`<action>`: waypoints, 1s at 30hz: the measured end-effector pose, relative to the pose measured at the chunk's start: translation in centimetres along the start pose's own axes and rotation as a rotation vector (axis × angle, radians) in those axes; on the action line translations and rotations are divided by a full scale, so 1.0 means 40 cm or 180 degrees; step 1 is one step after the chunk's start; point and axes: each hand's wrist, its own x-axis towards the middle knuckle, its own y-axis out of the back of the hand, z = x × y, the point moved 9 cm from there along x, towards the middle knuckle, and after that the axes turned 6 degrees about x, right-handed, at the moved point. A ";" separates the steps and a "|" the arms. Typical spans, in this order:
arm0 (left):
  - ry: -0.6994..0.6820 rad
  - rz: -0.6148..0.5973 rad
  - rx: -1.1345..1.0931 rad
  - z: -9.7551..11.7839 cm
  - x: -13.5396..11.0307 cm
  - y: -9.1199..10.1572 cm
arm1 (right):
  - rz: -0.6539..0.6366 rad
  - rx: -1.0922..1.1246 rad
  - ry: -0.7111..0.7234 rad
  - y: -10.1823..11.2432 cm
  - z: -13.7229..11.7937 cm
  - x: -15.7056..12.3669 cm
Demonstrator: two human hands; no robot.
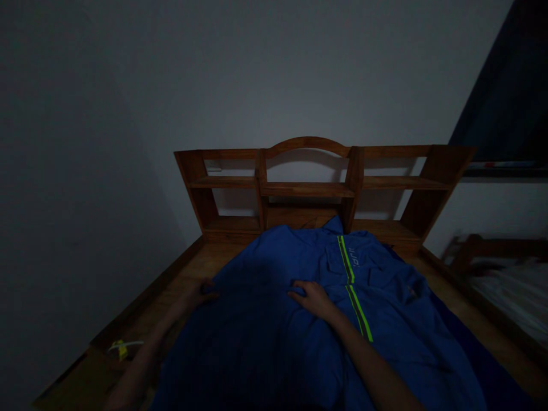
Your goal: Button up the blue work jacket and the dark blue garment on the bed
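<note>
A blue jacket [265, 337] is spread over the wooden surface in front of me. It has yellow-green and grey reflective stripes [359, 314] and pale lettering on the chest. At the garment's left edge, the fingers of my left hand [204, 293] pinch the cloth. My right hand [313, 298] grips a fold near the middle of the jacket, just left of the stripe. The collar [333, 225] points toward the shelf at the far end. Dim light hides the detail of the near part of the cloth.
A wooden shelf unit [306, 188] stands against the wall behind the jacket. Darker blue cloth [466, 342] lies under its right side. A yellow item with a white strip [121, 349] lies at lower left. To the right is another wooden frame [492, 248] with pale bedding [518, 297].
</note>
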 end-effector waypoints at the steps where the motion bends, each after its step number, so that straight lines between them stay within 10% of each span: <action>1: 0.0083 -0.0065 0.0006 -0.004 -0.001 -0.001 | 0.0002 -0.0003 -0.0003 0.000 0.000 0.000; 15: -0.0256 -0.0867 -0.0463 0.016 -0.027 -0.023 | -0.0040 -0.0136 0.0001 -0.008 0.002 0.005; 30: -0.0198 -0.0838 -0.0634 -0.018 -0.029 -0.030 | -0.0060 -0.0134 -0.0028 -0.008 0.005 0.004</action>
